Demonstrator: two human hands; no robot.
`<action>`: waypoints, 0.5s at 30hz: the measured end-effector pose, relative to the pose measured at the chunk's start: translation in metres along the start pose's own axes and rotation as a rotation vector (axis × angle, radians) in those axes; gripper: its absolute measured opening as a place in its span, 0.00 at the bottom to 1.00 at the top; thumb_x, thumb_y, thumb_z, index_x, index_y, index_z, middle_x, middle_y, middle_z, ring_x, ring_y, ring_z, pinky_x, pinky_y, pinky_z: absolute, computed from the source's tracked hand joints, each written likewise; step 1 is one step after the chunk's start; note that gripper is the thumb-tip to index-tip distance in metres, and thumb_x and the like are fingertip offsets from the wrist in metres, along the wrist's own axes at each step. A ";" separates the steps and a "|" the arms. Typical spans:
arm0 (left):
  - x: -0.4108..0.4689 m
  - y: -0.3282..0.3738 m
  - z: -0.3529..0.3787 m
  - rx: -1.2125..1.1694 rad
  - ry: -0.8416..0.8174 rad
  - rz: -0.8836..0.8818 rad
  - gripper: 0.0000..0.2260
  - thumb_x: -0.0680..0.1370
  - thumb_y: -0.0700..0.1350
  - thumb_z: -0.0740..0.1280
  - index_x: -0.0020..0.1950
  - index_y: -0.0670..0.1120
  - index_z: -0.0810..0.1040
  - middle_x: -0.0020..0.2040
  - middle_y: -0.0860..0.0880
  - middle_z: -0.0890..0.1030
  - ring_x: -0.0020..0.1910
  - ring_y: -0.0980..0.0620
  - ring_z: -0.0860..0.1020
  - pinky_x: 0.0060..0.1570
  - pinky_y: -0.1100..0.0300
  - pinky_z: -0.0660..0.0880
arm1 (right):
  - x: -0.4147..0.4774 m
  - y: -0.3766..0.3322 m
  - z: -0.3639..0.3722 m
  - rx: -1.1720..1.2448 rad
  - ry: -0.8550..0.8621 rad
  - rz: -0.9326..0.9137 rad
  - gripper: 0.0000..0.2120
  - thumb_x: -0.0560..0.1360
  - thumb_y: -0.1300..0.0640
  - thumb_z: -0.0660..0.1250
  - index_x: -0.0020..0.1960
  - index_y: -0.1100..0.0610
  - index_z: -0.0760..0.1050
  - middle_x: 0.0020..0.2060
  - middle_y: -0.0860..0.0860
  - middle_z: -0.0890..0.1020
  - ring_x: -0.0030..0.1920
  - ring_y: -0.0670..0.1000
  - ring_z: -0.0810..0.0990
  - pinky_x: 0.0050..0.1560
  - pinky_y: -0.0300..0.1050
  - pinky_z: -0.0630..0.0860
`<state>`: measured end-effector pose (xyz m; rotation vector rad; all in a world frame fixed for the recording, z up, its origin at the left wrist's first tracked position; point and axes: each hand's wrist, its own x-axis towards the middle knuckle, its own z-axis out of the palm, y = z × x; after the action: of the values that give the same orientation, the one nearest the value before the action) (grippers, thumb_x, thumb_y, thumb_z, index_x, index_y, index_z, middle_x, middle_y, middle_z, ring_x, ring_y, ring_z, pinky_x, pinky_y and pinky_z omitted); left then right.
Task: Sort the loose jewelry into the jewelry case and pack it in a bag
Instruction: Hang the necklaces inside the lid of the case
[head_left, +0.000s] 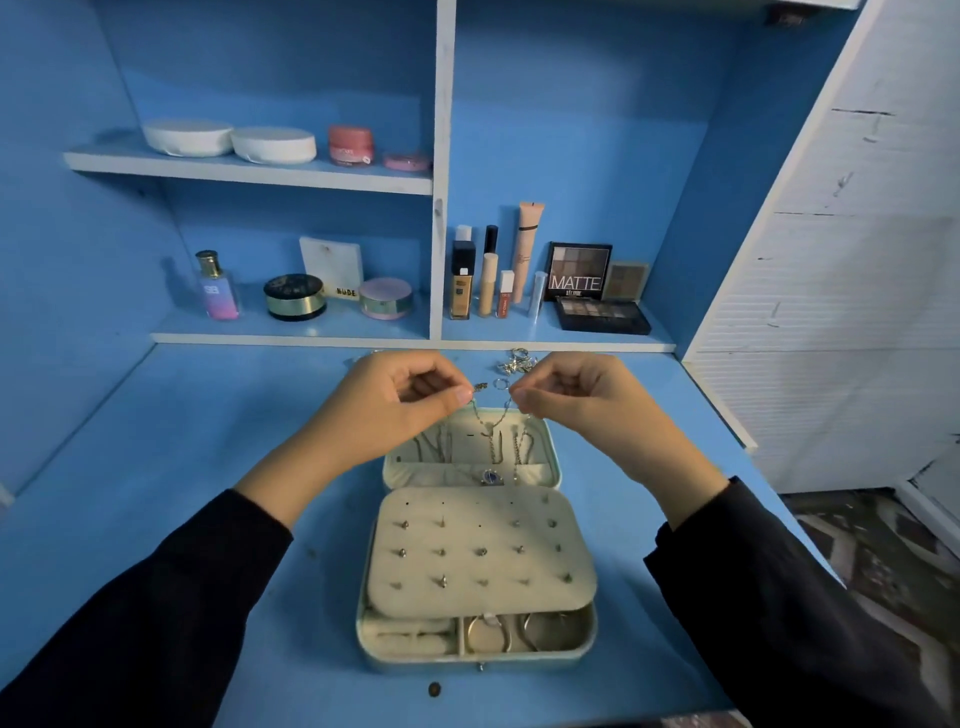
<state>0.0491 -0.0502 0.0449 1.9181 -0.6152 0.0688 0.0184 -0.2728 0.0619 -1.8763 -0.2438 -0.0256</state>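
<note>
An open pale green jewelry case (372, 582) lies on the blue desk in front of me. Its cream earring panel (480, 553) carries several studs, and rings sit in the front compartments. Necklaces hang in the upright lid (555, 457). A thin chain necklace (491, 423) is stretched between my hands above the lid. My left hand (402, 402) pinches one end of it, and my right hand (574, 400) pinches the other end. Loose silver jewelry (514, 361) lies on the desk just behind my right hand.
Behind the desk, shelves hold cosmetics: a perfume bottle (218, 288), round compacts (293, 296), foundation tubes (488, 283) and eyeshadow palettes (602, 314). A white slatted panel (852, 312) stands at the right. A small dark round object (434, 689) lies near the desk's front edge.
</note>
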 end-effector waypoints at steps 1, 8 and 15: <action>0.003 -0.005 0.002 0.029 0.016 -0.006 0.03 0.75 0.41 0.73 0.44 0.49 0.83 0.42 0.52 0.85 0.43 0.57 0.82 0.49 0.65 0.78 | 0.004 0.004 0.000 -0.038 0.017 0.017 0.03 0.73 0.60 0.73 0.40 0.56 0.82 0.36 0.55 0.83 0.38 0.49 0.77 0.45 0.44 0.74; 0.031 -0.031 0.018 0.246 0.053 -0.013 0.02 0.76 0.43 0.72 0.45 0.49 0.84 0.41 0.55 0.84 0.41 0.58 0.81 0.48 0.61 0.79 | 0.033 0.034 0.002 -0.306 0.139 0.091 0.03 0.72 0.61 0.72 0.39 0.57 0.83 0.33 0.55 0.81 0.32 0.43 0.74 0.36 0.35 0.71; 0.042 -0.042 0.030 0.426 -0.077 0.065 0.03 0.76 0.43 0.71 0.47 0.47 0.84 0.42 0.53 0.82 0.42 0.58 0.80 0.48 0.57 0.78 | 0.044 0.046 0.003 -0.485 0.097 0.077 0.05 0.70 0.62 0.71 0.36 0.56 0.81 0.29 0.46 0.78 0.30 0.40 0.72 0.30 0.28 0.67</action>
<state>0.0971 -0.0797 0.0104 2.3196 -0.7603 0.1804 0.0692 -0.2770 0.0241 -2.3585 -0.1019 -0.1325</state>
